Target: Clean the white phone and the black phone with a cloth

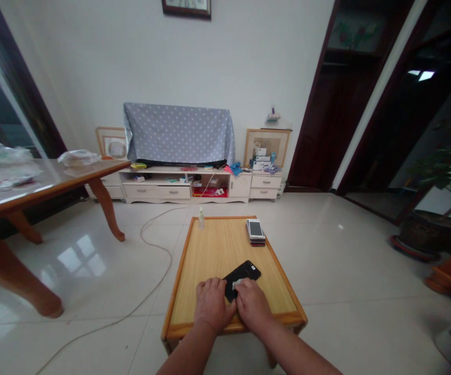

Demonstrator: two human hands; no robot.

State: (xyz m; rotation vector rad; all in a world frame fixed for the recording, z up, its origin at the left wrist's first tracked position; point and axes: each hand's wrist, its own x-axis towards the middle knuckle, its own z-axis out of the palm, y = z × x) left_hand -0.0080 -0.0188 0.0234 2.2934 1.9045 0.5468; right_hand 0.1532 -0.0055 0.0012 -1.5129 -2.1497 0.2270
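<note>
A black smartphone (242,273) lies slantwise on a small wooden table (216,245), a small white patch near its far right corner. My left hand (213,303) steadies the phone at its near left end, thumb along the near edge and fingers against the side. In the closed fingers of my right hand (254,302) is a crumpled white tissue (236,283), pressed on the phone's upper surface. My hands partly cover the near end of the phone. Farther back on the right stands a stack of several phones (255,232), a white one on top.
A small clear bottle (201,219) stands at the table's far left corner. To the left is a larger table (108,167) with plastic bags. A cable (159,245) crosses the tiled floor toward a white TV cabinet (159,192). A potted plant (432,234) stands right.
</note>
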